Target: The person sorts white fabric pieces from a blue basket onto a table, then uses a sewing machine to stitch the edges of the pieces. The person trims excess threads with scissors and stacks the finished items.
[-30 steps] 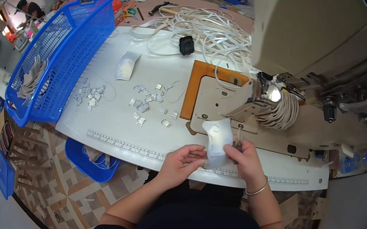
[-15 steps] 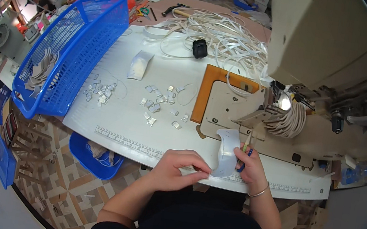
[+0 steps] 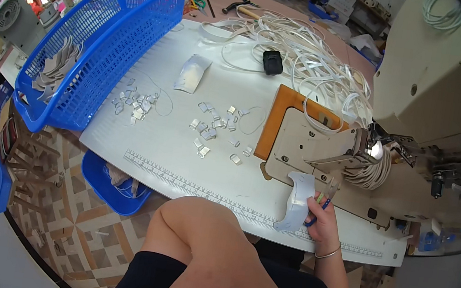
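My right hand (image 3: pixel 323 226) is closed round a pair of scissors (image 3: pixel 330 192) with blue and green on the handles, blades pointing away from me. The same hand holds a white curved piece (image 3: pixel 298 198), like a bent sheet, against its left side, over the table's front edge. My left arm (image 3: pixel 220 260) is bent sharply and comes back close to the camera, so its hand is out of the picture. Beyond lie several small silvery-white clips or buckles (image 3: pixel 209 129), with another group (image 3: pixel 140 106) farther left. A second white curved piece (image 3: pixel 193 74) lies behind them.
The sewing machine (image 3: pixel 425 100) stands at right, its bed edged by an orange-brown frame (image 3: pixel 269 129). A blue basket (image 3: pixel 107 56) borders the left. Behind are a black object (image 3: pixel 272 63) and tangled white straps (image 3: pixel 308 49). A printed ruler (image 3: pixel 189 185) runs along the white table's front.
My left hand has left the white piece and gone out of view, the arm folding up toward the camera. My right hand still holds the scissors and the piece. The view has shifted.
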A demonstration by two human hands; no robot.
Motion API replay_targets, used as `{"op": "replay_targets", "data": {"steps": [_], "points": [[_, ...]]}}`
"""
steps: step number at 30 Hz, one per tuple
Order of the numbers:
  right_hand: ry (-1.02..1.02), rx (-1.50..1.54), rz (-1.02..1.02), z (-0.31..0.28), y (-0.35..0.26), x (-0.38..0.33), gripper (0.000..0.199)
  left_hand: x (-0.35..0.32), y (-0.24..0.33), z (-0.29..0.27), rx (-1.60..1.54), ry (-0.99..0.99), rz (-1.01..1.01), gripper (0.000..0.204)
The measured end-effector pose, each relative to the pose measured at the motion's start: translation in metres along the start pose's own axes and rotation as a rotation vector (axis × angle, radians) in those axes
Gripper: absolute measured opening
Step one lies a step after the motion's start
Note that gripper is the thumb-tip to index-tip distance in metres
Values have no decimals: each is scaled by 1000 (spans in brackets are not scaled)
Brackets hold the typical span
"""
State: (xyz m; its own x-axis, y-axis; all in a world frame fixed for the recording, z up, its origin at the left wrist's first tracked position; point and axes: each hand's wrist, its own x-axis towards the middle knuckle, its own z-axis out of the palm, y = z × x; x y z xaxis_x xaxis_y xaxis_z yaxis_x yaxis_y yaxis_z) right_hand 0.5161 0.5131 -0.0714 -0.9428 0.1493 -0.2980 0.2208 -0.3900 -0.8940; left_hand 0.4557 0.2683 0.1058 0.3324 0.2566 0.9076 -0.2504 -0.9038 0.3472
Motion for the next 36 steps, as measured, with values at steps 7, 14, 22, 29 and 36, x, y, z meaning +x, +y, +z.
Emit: {"op": "replay_targets", "data": {"steps": [7, 14, 22, 29, 36], "points": [[21, -10, 39, 13, -11, -3, 10, -6, 2, -11, -72, -63, -2, 13], [13, 3, 40, 9, -8, 1, 9, -12, -1, -42, -122, -166, -130, 14], [-9, 62, 16, 5, -10, -6, 23, -22, -29, -50, 405, -29, -817, 20], [-43, 239, 24, 3, -6, -3, 29, -145, 10, -9, 1004, 733, -1564, 14], [-96, 231, 79, 11, -9, 1, 27, -170, -9, 12, 1471, 1140, -1427, 14]]}}
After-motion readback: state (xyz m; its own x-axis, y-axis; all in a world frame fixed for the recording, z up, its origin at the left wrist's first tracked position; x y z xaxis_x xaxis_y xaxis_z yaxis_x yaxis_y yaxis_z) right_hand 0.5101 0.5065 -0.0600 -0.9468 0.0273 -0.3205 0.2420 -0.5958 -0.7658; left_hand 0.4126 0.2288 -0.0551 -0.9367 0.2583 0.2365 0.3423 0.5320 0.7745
